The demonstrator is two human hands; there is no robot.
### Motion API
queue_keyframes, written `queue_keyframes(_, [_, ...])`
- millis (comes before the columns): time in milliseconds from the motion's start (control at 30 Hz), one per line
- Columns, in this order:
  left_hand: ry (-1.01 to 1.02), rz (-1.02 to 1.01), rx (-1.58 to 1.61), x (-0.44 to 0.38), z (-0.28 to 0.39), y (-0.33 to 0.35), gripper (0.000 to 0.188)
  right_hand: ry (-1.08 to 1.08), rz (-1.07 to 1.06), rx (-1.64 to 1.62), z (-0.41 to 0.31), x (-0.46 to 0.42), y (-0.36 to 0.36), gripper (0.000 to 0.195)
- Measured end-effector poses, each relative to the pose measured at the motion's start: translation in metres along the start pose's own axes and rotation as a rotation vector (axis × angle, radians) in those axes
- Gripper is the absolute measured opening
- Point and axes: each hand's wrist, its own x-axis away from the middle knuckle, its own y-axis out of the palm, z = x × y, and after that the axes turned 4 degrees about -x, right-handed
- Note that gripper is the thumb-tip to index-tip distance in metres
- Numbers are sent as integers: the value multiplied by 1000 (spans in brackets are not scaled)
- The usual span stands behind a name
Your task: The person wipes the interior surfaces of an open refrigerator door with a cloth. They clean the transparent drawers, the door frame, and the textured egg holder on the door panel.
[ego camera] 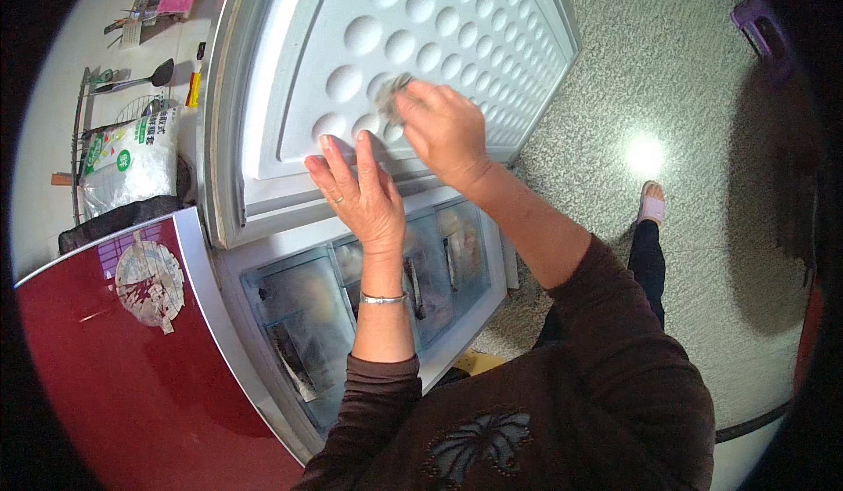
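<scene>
The white dimpled inner panel (421, 36) of an opened freezer door stretches across the upper middle. My right hand (448, 129) pinches a small crumpled grey cloth or pad (394, 99) against the dimples. Some of the cloth is hidden behind my fingers. My left hand (365, 201), with a ring and a bracelet, rests its spread fingertips near the panel's edge, below the cloth. It holds nothing. Under my forearms, frosted clear drawers (309, 320) sit inside the freezer body, their contents blurred.
A glossy red panel (132, 385) with a torn round sticker (150, 285) lies at lower left. Beyond it are a plastic bag bearing writing (132, 161), a wire rack (78, 148) and a black spatula (148, 76). A purple plastic object (761, 26) stands on the speckled floor (625, 63).
</scene>
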Motion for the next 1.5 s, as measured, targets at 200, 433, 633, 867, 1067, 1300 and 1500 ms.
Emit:
queue_keyframes(200, [-14,23,86,2,-4,4,44,7,27,-62,-11,18,8,32])
queue_keyframes(433, [1,82,180,3,-6,7,33,-53,-115,-60,-30,26,8,27])
queue_keyframes(633, [-7,73,150,2,-5,7,33,-31,6,-33,-14,25,11,25])
queue_keyframes(867, [-7,59,81,2,-2,8,43,103,-59,-142,-11,63,17,33])
queue_keyframes(1067, [24,44,-3,4,-4,14,40,117,-91,-78,-12,63,20,33])
queue_keyframes(1300, [4,19,-41,4,0,16,32,83,-80,7,-3,59,18,31])
queue_keyframes(1500, [3,14,-43,4,0,17,31,95,-172,28,-1,60,15,30])
